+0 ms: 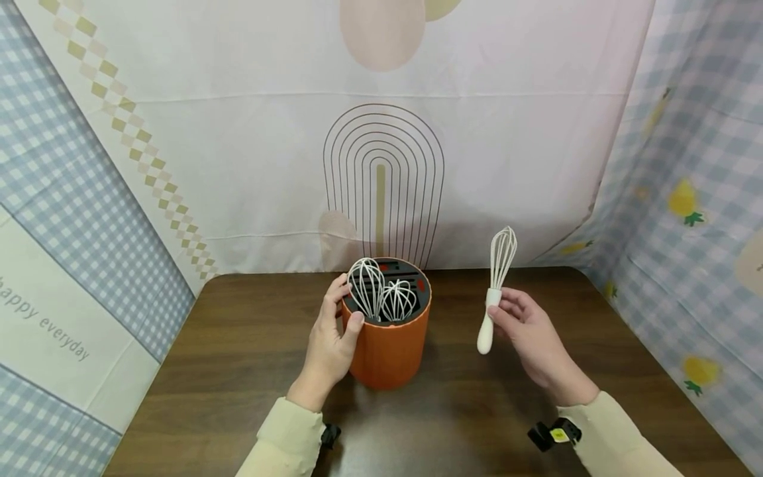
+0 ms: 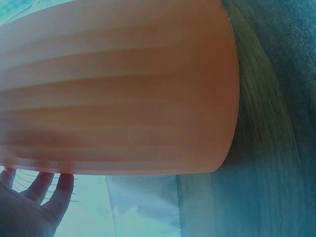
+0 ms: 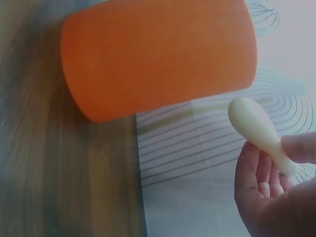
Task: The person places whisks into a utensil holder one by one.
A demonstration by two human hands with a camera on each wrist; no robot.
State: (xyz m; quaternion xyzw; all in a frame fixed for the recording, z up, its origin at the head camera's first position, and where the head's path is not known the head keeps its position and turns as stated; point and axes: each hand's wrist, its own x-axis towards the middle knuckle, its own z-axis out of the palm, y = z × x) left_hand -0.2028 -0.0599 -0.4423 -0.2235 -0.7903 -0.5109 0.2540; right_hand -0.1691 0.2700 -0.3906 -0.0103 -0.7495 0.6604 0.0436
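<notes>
In the head view, an orange round utensil holder (image 1: 389, 358) with a black slotted top stands on the table. Two white whisks poke up from it, a larger whisk (image 1: 366, 281) at left and a smaller whisk (image 1: 398, 299) beside it. My left hand (image 1: 330, 344) grips the holder's upper left side, thumb at the front rim; its fingertips touch the ribbed wall in the left wrist view. To the right of the holder, my right hand (image 1: 533, 338) pinches a third white whisk (image 1: 493, 301) by its handle, wires up and tilted slightly right, above the table.
The dark wooden table (image 1: 238, 371) reaches back to a pale patterned cloth (image 1: 268, 165). Checked cloths hang at left and right. A dark strap device (image 1: 554, 434) sits at each wrist.
</notes>
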